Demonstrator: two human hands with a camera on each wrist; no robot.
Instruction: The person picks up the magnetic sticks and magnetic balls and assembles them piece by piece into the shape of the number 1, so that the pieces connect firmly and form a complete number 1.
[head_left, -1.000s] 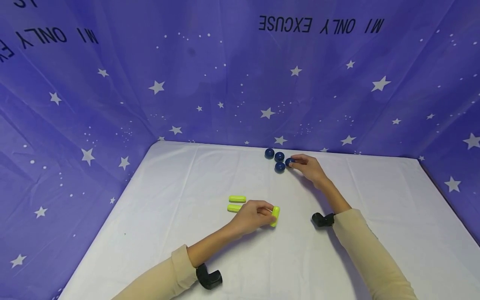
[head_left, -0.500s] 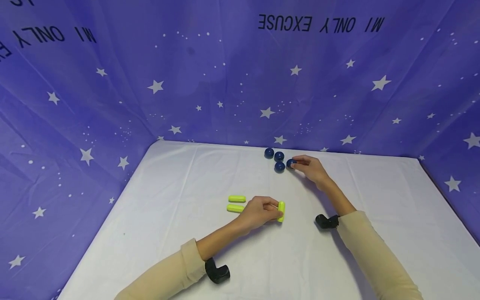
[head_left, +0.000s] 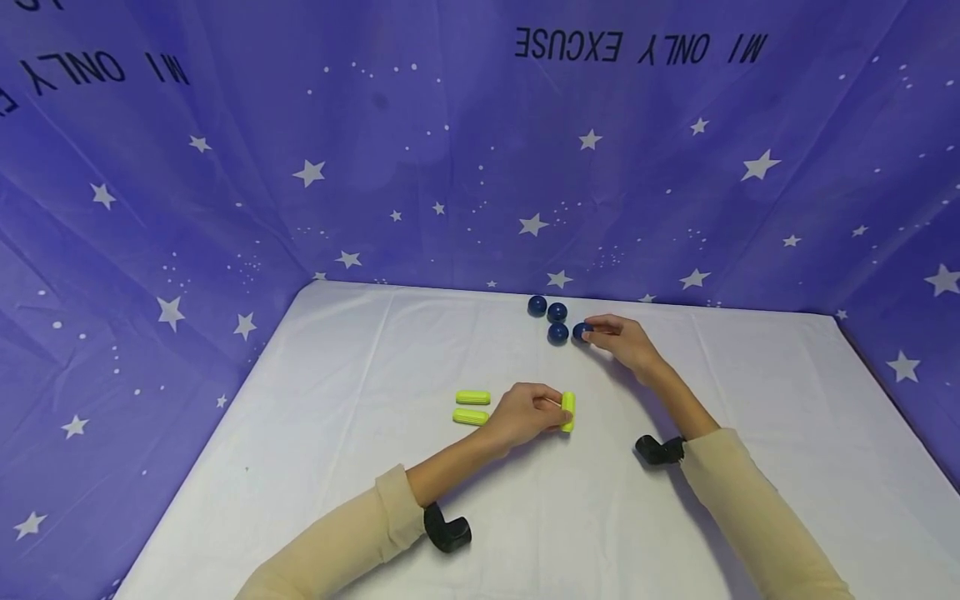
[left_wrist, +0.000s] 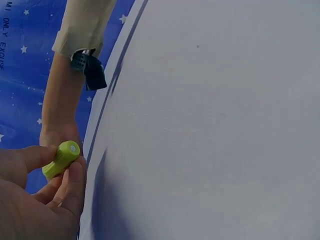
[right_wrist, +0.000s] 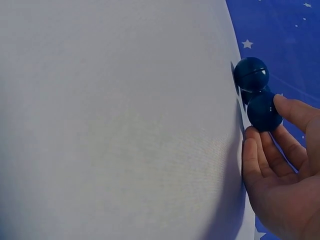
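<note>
My left hand [head_left: 521,414] pinches a short yellow-green rod [head_left: 568,412] with ribbed sides between thumb and fingers. In the left wrist view the rod [left_wrist: 63,159] shows a small pale disc on its end. Two more such rods, a farther one [head_left: 473,397] and a nearer one [head_left: 470,417], lie side by side left of that hand. My right hand [head_left: 624,343] holds a dark blue ball [head_left: 582,332] by thumb and fingertips; the right wrist view shows this ball [right_wrist: 264,111] close up. Three like balls, among them the nearest one [head_left: 558,333], sit just left of it.
A white cloth [head_left: 360,433] covers the table. Purple-blue curtains [head_left: 420,150] with stars and lettering stand behind and at both sides. Black angled pieces hang from the left cuff [head_left: 447,531] and the right cuff [head_left: 660,450].
My left hand has carried its rod to the right and farther from me, uncovering more of the nearer rod. My right hand has drawn its ball slightly toward me, away from the others.
</note>
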